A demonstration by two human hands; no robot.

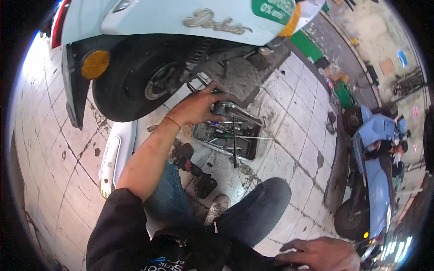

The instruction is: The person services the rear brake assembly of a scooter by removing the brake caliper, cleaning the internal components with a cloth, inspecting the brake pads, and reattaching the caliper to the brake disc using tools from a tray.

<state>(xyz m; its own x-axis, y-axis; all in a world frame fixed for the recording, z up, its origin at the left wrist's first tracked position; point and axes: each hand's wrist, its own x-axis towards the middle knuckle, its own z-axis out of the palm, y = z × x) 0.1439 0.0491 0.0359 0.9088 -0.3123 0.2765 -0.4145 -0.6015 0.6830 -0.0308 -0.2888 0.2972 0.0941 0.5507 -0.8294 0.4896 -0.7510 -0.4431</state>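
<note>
Tool tray: a dark, shallow tool tray sits on the floor ahead of the person's knees, full of loose metal tools; a green-handled screwdriver lies among them, its shaft passing over the right edge, and a thin black rod crosses the near rim.
Metal piece: a silvery metal piece lies at the tray's far side, slanting down to the right.
Left hand: the left hand reaches over the far side of the tray, fingers part-way bent and spread over the metal piece; whether they grip it, I cannot tell.
Right hand: the right hand is low at the right, well apart from the tray, fingers loosely half open, with nothing visible in them.
Beside the tray: a black and red cordless power tool lies to the near left, close to the person's jeans and a worn pale shoe.
Floor: white square tiles, scuffed and stained, with dark joints; a rough grey patch lies beyond the tray.
Scooter: a pale scooter stands across the top, its black rear wheel and orange reflector exposed; a white panel lies beneath.
Room: at right, a light-blue scooter stands on the far side of a dark floor strip; a green crate sits beyond, and bright lights glow at lower right.
</note>
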